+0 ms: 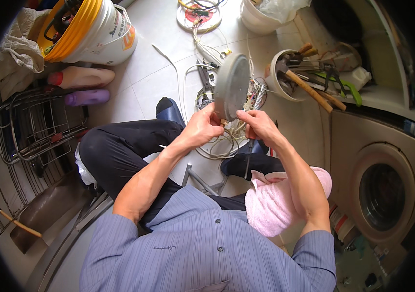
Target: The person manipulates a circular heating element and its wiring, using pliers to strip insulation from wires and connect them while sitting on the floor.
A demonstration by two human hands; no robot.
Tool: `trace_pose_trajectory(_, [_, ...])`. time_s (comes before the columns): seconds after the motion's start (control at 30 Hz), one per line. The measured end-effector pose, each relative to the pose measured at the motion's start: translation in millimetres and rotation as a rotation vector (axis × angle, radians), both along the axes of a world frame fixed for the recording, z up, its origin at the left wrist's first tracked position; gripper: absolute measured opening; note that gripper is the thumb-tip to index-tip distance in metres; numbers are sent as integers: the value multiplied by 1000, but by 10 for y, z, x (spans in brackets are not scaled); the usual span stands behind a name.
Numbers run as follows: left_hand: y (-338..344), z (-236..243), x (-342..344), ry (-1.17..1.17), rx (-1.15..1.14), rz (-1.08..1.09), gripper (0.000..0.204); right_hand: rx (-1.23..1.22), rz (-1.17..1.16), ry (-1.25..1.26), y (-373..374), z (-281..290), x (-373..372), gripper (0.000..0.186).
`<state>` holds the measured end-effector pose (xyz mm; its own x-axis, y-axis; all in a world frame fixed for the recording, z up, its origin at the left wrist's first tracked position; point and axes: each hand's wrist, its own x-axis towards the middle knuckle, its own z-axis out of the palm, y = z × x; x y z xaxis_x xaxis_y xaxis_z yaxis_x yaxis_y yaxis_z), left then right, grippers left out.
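A round grey disc-shaped part [232, 85] is held up on edge between my hands, its flat face turned to the right. My left hand [202, 127] is closed on its lower left edge, and a small brass-coloured piece [223, 122] shows by the fingertips. My right hand [261, 127] is closed too, its thumb tip against the disc's lower rim. A slim screwdriver-like tool [249, 155] projects from under its fingers toward me; how it is gripped is partly hidden. Loose cables [214, 152] lie in a tangle beneath both hands, along with dark-handled pliers [204, 80].
A white tub of hammers and hand tools [285, 90] stands to the right, before a washing machine [382, 185]. At left are a yellow-and-white bucket [107, 41], two bottles [83, 78] and a wire rack [37, 129]. A pink towel [273, 204] drapes my right leg.
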<state>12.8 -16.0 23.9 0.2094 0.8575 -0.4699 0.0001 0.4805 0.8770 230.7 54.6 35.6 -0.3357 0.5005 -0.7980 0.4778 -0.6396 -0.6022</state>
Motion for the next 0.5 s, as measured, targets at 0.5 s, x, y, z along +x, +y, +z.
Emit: trace_pose_trajectory(0.5, [-170, -129, 176, 455, 318, 43, 47, 51, -449, 151, 10, -191, 182, 35])
